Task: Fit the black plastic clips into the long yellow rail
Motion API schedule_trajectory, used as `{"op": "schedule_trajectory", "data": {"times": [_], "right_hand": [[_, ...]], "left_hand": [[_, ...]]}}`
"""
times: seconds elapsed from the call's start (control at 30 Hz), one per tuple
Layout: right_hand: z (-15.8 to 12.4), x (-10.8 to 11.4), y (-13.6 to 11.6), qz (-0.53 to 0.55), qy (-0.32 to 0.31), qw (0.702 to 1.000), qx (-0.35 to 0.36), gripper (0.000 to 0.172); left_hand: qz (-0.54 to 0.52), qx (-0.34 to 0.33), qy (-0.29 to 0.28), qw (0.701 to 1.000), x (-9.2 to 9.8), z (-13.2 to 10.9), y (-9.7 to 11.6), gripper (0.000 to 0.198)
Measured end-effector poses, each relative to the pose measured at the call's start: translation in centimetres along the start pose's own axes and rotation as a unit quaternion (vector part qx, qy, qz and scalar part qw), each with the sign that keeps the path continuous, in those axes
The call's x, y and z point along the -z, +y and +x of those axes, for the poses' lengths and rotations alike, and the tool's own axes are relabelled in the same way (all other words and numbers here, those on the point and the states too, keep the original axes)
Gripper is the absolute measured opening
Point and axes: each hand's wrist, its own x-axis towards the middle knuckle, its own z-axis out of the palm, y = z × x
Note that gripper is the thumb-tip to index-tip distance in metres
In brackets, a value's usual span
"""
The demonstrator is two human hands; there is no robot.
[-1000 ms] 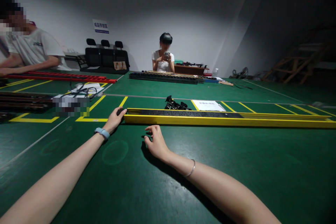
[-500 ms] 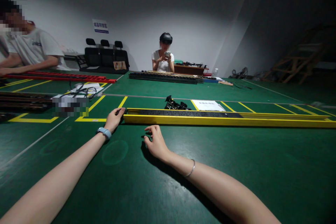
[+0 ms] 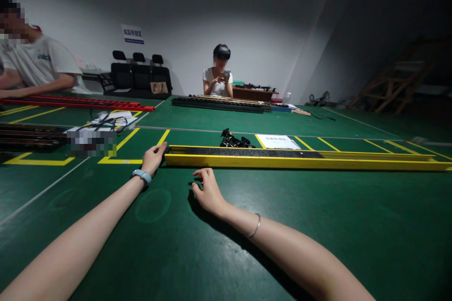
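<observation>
A long yellow channel [image 3: 303,162] lies across the green table, with a black strip of sockets [image 3: 247,152] set inside its left part. My left hand [image 3: 152,159], with a light blue band at the wrist, is at the channel's left end. Its fingers are bent round a small dark piece there, mostly hidden, whose kind I cannot make out. In front of the channel, my right hand [image 3: 209,193] rests on the table, fingers loosely curled and apart, holding nothing. Behind the channel sits a small heap of black parts [image 3: 235,141].
A white paper sign [image 3: 280,142] lies behind the channel among yellow tape lines. Dark bars [image 3: 31,137], papers with black cables [image 3: 106,122] and red rails [image 3: 77,102] are at left. Two people sit beyond; one holds a phone. More black bars [image 3: 222,103] lie at the back.
The whole view has shifted very slightly. Both hands and the yellow channel keep practically the same places relative to each other.
</observation>
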Motion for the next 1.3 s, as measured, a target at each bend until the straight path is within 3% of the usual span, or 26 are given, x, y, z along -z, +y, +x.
{"op": "schedule_trajectory", "data": {"times": [0.47, 0.67, 0.9, 1.17, 1.3], "right_hand": [[0.0, 0.0, 0.2, -0.006, -0.003, 1.0, 0.001, 0.024], [-0.1, 0.0, 0.2, -0.006, -0.005, 1.0, 0.001, 0.024], [0.0, 0.0, 0.1, -0.008, -0.005, 1.0, 0.003, 0.025], [-0.1, 0.0, 0.2, -0.004, -0.01, 1.0, 0.002, 0.024], [-0.1, 0.0, 0.2, -0.011, -0.01, 1.0, 0.004, 0.024]], "left_hand": [[-0.053, -0.035, 0.041, 0.997, -0.2, -0.1, 0.1, 0.063], [-0.063, -0.018, 0.028, 0.997, -0.2, -0.1, 0.3, 0.061], [-0.042, 0.011, -0.007, 0.999, -0.3, 0.4, -0.4, 0.062], [-0.189, 0.045, -0.105, 0.975, 0.7, 0.2, -0.1, 0.059], [-0.212, 0.052, -0.157, 0.963, 1.0, 0.0, 0.3, 0.06]]}}
